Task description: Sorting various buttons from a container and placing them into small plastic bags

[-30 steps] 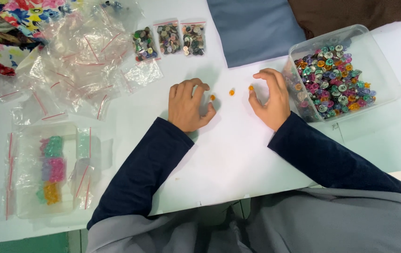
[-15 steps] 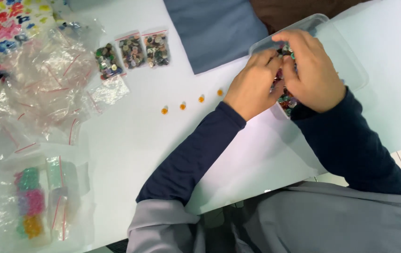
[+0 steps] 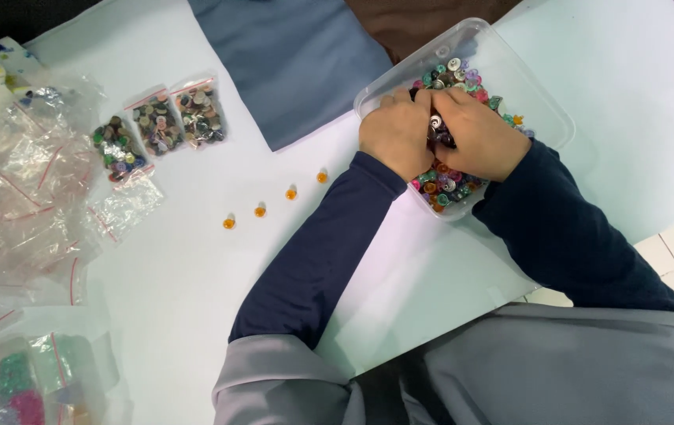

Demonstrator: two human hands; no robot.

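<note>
Both of my hands are down inside a clear plastic container full of small colourful buttons. My left hand and my right hand sit knuckle to knuckle, their fingers curled down into the buttons. The fingertips are hidden, so I cannot tell whether either hand grips anything. Several small orange beads lie in a slanted row on the white table, left of my left forearm and apart from it.
Three small zip bags of mixed buttons lie at the back left. A heap of empty clear zip bags covers the left side. A bag of coloured pieces lies below it. Blue cloth and brown cloth lie at the far edge.
My hands left the orange beads on the table and moved right into the button container, where they now press together. The view has swung so the beads sit further left.
</note>
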